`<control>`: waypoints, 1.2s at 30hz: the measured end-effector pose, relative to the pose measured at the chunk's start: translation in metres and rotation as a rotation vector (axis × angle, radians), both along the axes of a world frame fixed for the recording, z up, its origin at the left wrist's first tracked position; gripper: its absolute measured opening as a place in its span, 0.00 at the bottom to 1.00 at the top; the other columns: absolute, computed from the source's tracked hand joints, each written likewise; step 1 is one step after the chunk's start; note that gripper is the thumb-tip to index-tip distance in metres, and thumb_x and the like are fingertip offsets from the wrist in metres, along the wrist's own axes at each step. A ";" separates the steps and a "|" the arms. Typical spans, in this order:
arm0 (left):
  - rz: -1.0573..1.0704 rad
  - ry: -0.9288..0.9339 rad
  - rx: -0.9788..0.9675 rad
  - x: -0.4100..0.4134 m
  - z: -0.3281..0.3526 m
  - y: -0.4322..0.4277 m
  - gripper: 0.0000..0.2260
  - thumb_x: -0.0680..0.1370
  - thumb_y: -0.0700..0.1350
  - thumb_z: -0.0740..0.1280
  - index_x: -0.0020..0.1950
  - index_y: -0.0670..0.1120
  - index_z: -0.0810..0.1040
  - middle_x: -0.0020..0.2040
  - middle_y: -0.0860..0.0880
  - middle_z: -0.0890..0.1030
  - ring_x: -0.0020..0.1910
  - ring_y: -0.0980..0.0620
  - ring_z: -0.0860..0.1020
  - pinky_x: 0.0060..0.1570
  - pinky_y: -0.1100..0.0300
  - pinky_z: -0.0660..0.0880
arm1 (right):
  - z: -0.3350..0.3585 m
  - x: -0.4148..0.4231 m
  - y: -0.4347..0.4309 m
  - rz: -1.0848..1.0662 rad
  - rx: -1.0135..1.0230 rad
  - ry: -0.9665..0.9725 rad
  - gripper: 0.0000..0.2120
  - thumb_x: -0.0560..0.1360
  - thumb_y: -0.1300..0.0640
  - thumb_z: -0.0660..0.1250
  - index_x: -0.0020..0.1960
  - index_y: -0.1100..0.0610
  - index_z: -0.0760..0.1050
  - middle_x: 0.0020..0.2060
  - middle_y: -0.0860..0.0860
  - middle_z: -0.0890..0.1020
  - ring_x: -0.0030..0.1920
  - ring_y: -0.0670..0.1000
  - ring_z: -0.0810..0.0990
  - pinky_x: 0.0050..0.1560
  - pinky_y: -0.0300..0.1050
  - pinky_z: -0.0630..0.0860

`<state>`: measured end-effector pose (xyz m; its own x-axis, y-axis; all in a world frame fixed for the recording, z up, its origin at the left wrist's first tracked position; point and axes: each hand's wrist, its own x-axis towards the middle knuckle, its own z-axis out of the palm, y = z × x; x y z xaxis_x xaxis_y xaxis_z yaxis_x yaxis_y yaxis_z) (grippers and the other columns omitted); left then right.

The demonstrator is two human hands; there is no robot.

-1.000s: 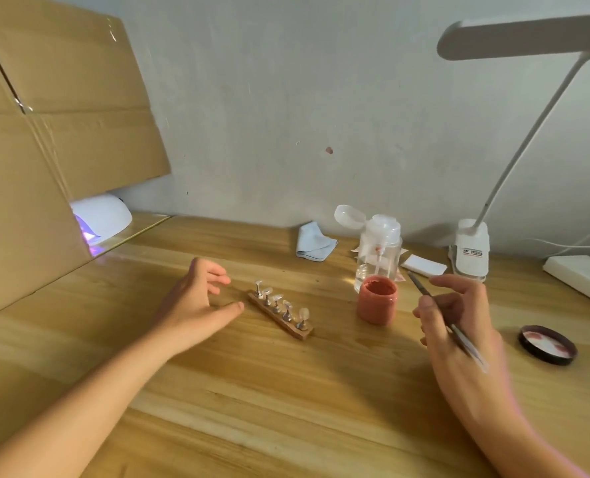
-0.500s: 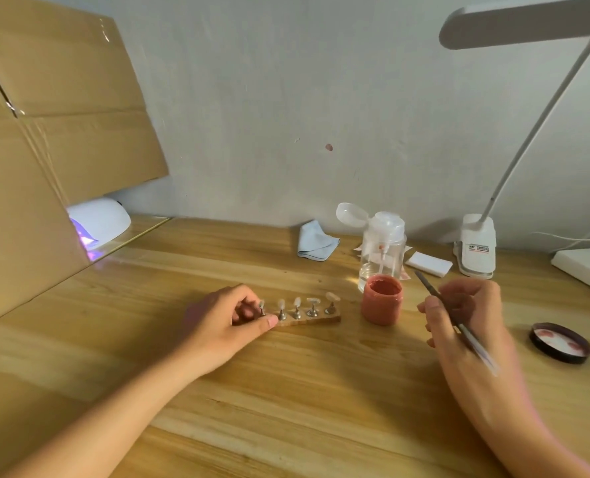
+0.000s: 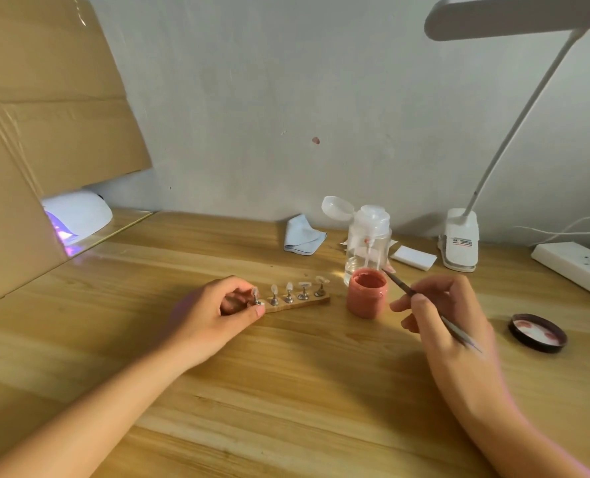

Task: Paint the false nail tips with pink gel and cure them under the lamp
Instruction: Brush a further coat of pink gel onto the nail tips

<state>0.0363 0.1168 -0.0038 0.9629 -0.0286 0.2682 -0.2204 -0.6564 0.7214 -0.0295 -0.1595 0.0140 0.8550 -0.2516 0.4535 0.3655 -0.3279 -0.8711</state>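
Nearest to you, your left hand (image 3: 214, 312) lay on the wooden table (image 3: 286, 391), with thumb and fingers closed on the left end of the small wooden holder (image 3: 297, 305); the thumb tip pressed on its front edge, just beside the first metal stand. Five nail tips (image 3: 289, 287) stood in a row on this holder, all pale, and I could not see pink on them. Your right hand (image 3: 448, 319) was closed around a thin brush (image 3: 424, 305), held like a pen, and its dark tip pointed up-left to the rim of the pink gel jar (image 3: 367, 297). The jar stood open between the holder and your right hand, full of pink gel, and whether the brush tip touched it I cannot tell. Its black lid (image 3: 537, 332) lay upside down at the right, with pink marks inside. Behind the jar stood a clear pump bottle (image 3: 367, 243) with its cap flipped open and a low level of clear liquid. Further back lay a blue cloth (image 3: 302, 234) and a white pad (image 3: 413, 257). Far left, the curing lamp (image 3: 76, 215) glowed purple behind a cardboard box (image 3: 45, 115).
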 end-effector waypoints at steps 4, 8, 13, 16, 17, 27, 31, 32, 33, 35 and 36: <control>-0.064 0.055 0.057 0.001 0.008 0.008 0.09 0.71 0.49 0.78 0.45 0.60 0.81 0.44 0.63 0.82 0.42 0.60 0.78 0.49 0.60 0.74 | 0.000 -0.001 -0.002 -0.033 -0.011 -0.039 0.07 0.80 0.59 0.62 0.50 0.47 0.72 0.41 0.46 0.84 0.40 0.49 0.80 0.48 0.61 0.77; -0.192 0.069 0.096 -0.007 0.017 0.022 0.15 0.71 0.45 0.78 0.48 0.65 0.82 0.46 0.68 0.79 0.44 0.63 0.77 0.47 0.63 0.71 | 0.000 -0.005 0.001 -0.009 -0.232 -0.147 0.08 0.81 0.55 0.60 0.57 0.44 0.72 0.39 0.46 0.83 0.37 0.48 0.81 0.41 0.50 0.78; -0.198 -0.268 0.446 -0.015 0.020 0.019 0.12 0.69 0.52 0.75 0.49 0.64 0.80 0.48 0.65 0.77 0.46 0.62 0.77 0.45 0.61 0.75 | -0.002 -0.007 0.009 -0.021 -0.736 -0.316 0.09 0.75 0.55 0.70 0.54 0.54 0.76 0.46 0.46 0.81 0.45 0.52 0.80 0.40 0.53 0.79; -0.248 -0.396 0.514 -0.023 0.021 0.010 0.11 0.69 0.56 0.69 0.50 0.62 0.79 0.47 0.67 0.76 0.46 0.66 0.75 0.45 0.72 0.70 | -0.004 -0.006 0.013 0.026 -0.902 -0.323 0.15 0.72 0.53 0.73 0.55 0.56 0.75 0.50 0.47 0.81 0.48 0.52 0.80 0.43 0.50 0.77; -0.277 -0.432 0.517 -0.025 0.021 0.004 0.11 0.68 0.56 0.69 0.50 0.61 0.80 0.47 0.67 0.76 0.45 0.66 0.74 0.46 0.74 0.69 | -0.005 -0.006 0.013 0.026 -0.927 -0.329 0.14 0.72 0.54 0.73 0.55 0.55 0.74 0.49 0.47 0.81 0.47 0.51 0.79 0.43 0.49 0.77; -0.166 -0.433 0.479 -0.027 0.013 -0.011 0.10 0.65 0.56 0.66 0.43 0.57 0.80 0.41 0.64 0.77 0.41 0.62 0.73 0.46 0.60 0.69 | -0.004 -0.007 0.011 0.048 -0.828 -0.338 0.09 0.74 0.65 0.69 0.49 0.56 0.72 0.41 0.47 0.77 0.38 0.49 0.73 0.40 0.47 0.73; 0.041 -0.229 0.279 -0.013 0.008 0.006 0.12 0.67 0.51 0.76 0.45 0.60 0.76 0.42 0.67 0.78 0.41 0.65 0.75 0.39 0.63 0.68 | -0.006 -0.007 0.011 0.055 -0.825 -0.331 0.08 0.75 0.64 0.69 0.51 0.57 0.72 0.41 0.48 0.77 0.38 0.49 0.73 0.40 0.48 0.75; 0.078 -0.184 0.235 -0.009 0.006 0.008 0.13 0.69 0.50 0.77 0.47 0.60 0.75 0.45 0.65 0.79 0.42 0.65 0.76 0.39 0.62 0.68 | -0.006 -0.007 0.012 0.059 -0.827 -0.329 0.08 0.75 0.64 0.69 0.51 0.57 0.72 0.41 0.48 0.77 0.38 0.50 0.73 0.40 0.48 0.75; 0.100 -0.144 0.202 -0.007 0.005 0.008 0.15 0.70 0.50 0.77 0.51 0.59 0.74 0.49 0.62 0.80 0.44 0.63 0.76 0.40 0.60 0.69 | -0.006 -0.006 0.013 0.061 -0.827 -0.332 0.09 0.75 0.64 0.69 0.52 0.57 0.72 0.40 0.47 0.76 0.38 0.50 0.73 0.40 0.48 0.75; 0.126 -0.193 0.287 -0.008 0.005 0.006 0.19 0.71 0.47 0.77 0.59 0.54 0.74 0.56 0.56 0.80 0.49 0.55 0.78 0.47 0.57 0.71 | -0.007 -0.005 0.013 0.054 -0.816 -0.353 0.09 0.74 0.64 0.70 0.51 0.58 0.73 0.39 0.47 0.76 0.37 0.49 0.72 0.40 0.47 0.75; 0.128 -0.313 0.396 -0.011 0.007 0.002 0.21 0.70 0.46 0.77 0.61 0.51 0.75 0.57 0.54 0.79 0.50 0.53 0.79 0.51 0.57 0.71 | -0.006 -0.005 0.013 0.053 -0.802 -0.362 0.09 0.74 0.64 0.71 0.51 0.58 0.74 0.39 0.47 0.76 0.37 0.48 0.73 0.39 0.47 0.75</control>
